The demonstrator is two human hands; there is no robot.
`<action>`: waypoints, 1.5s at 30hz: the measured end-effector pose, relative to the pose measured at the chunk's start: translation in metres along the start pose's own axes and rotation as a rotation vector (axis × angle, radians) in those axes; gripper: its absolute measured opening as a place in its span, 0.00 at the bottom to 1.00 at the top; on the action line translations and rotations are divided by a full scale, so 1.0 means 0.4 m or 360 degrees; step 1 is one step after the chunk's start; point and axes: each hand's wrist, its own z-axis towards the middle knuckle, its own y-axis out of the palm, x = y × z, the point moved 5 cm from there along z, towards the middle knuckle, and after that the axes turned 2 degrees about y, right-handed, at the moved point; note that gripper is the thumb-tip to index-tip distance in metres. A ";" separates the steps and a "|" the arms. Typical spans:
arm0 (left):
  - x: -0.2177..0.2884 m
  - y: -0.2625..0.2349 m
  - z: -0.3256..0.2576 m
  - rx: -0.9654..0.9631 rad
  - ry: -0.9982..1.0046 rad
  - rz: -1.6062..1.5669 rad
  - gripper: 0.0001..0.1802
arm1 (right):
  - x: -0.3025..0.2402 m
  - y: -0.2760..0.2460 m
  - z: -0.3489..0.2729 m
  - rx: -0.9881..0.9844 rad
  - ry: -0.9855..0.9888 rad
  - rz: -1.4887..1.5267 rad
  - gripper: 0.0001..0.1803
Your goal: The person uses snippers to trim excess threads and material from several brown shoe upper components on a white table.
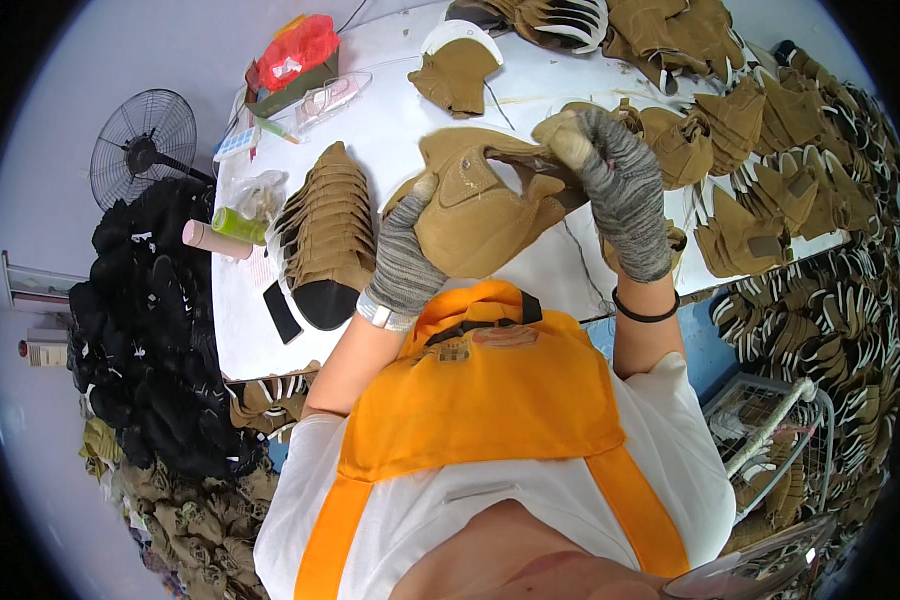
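Note:
A tan suede-like shoe upper is held up in front of my chest, over the near part of the white table. My left hand, in a grey knit glove, is closed on its left side, with the thumb on the outer face. My right hand, gloved alike, pinches the upper's far right edge. An opening shows between the upper's flaps. Left of my left hand lies a row of nested tan uppers with a dark end piece. Beyond my hands is a single tan upper with a white edge.
Piles of tan uppers crowd the table's right side and far edge. At left are a phone, a pink bottle and a box holding red plastic. A fan, black pieces and a wire basket flank the table.

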 end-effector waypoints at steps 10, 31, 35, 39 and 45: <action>0.065 0.053 -0.055 -0.0126 0.0508 0.0735 0.37 | -0.013 -0.005 0.010 -0.0053 0.0385 0.0388 0.17; 0.143 0.065 -0.053 -0.0105 0.0767 0.0041 0.27 | -0.051 0.093 -0.087 -0.0439 0.0199 0.0650 0.14; 0.167 0.078 -0.070 -0.0197 0.0810 0.0027 0.28 | -0.044 0.106 -0.086 -0.0488 0.0060 0.0460 0.13; 0.169 0.066 -0.086 -0.0060 0.1064 0.0473 0.28 | -0.021 0.112 -0.088 -0.0505 0.0079 0.0470 0.13; 0.172 0.083 -0.094 -0.0275 0.0987 0.0298 0.29 | -0.038 0.112 -0.072 -0.0461 0.0323 0.0555 0.16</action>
